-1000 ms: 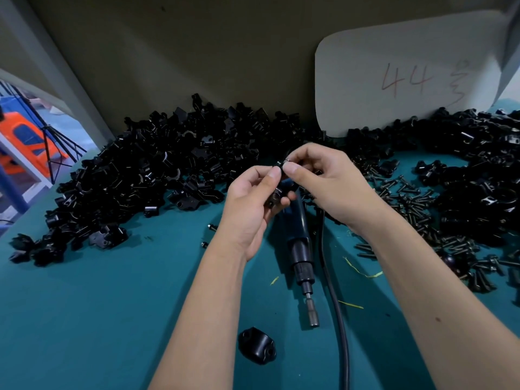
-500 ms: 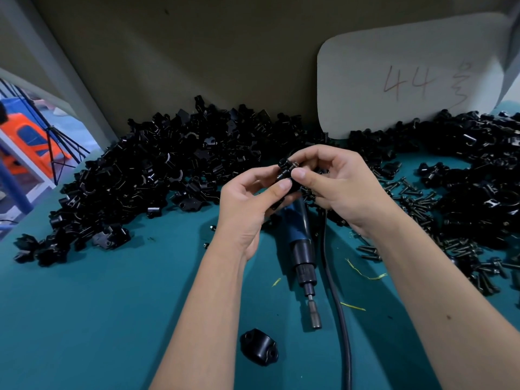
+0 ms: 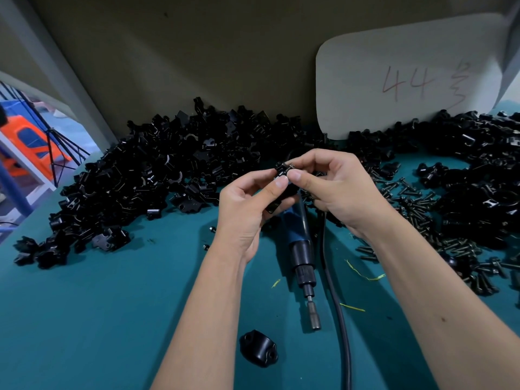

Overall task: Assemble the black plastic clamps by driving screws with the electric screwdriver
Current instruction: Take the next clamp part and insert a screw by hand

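Observation:
My left hand (image 3: pixel 247 205) grips a small black plastic clamp (image 3: pixel 281 175) above the table's middle. My right hand (image 3: pixel 334 187) pinches a screw (image 3: pixel 290 165) at the clamp's top with thumb and forefinger. Below the hands the electric screwdriver (image 3: pixel 302 254) lies on the teal table (image 3: pixel 98 319), bit pointing toward me, its black cable (image 3: pixel 337 299) running alongside. A single black clamp half (image 3: pixel 258 351) lies near the front edge.
A big heap of black clamp parts (image 3: pixel 146 175) fills the back left, another heap (image 3: pixel 478 170) the back right. Loose screws (image 3: pixel 410 209) are scattered right of my hands. A white card marked 44 (image 3: pixel 408 77) leans against the back wall.
Both hands stayed close together on the clamp; my right fingers shifted slightly at the screw on its top.

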The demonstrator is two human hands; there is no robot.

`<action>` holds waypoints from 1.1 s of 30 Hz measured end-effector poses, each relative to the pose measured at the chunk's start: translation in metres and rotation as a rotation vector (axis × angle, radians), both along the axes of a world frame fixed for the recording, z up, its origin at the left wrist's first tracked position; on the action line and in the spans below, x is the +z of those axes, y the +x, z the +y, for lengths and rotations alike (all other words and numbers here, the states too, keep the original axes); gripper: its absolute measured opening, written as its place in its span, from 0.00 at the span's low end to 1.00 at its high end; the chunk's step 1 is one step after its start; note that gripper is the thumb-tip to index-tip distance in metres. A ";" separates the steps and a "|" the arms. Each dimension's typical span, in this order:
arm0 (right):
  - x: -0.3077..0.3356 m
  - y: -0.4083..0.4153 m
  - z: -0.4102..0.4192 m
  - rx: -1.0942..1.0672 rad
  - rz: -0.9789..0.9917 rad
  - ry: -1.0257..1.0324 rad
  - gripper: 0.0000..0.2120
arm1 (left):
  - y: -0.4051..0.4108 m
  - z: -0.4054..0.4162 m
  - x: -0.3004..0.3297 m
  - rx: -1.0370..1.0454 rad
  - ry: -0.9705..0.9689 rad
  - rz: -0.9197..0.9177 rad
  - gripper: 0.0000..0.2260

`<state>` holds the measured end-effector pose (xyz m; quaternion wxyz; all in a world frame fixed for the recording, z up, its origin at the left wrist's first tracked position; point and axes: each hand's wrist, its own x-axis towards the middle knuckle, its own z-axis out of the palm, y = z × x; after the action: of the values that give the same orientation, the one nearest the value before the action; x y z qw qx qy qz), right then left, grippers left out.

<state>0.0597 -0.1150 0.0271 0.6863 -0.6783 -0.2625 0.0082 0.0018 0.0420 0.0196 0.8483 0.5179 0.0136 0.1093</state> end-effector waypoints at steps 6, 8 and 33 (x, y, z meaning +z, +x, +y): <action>-0.001 0.002 -0.003 0.033 0.098 -0.007 0.12 | -0.001 0.001 -0.001 -0.022 0.007 0.014 0.03; 0.001 0.001 -0.004 0.007 0.050 -0.044 0.08 | -0.001 0.001 -0.001 -0.032 0.011 0.014 0.02; 0.003 -0.006 0.003 0.002 0.019 0.075 0.04 | 0.004 0.002 -0.008 -0.072 -0.043 0.042 0.06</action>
<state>0.0541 -0.1124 0.0300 0.7139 -0.6515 -0.2568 0.0056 0.0056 0.0438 0.0115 0.8622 0.5018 0.0150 0.0675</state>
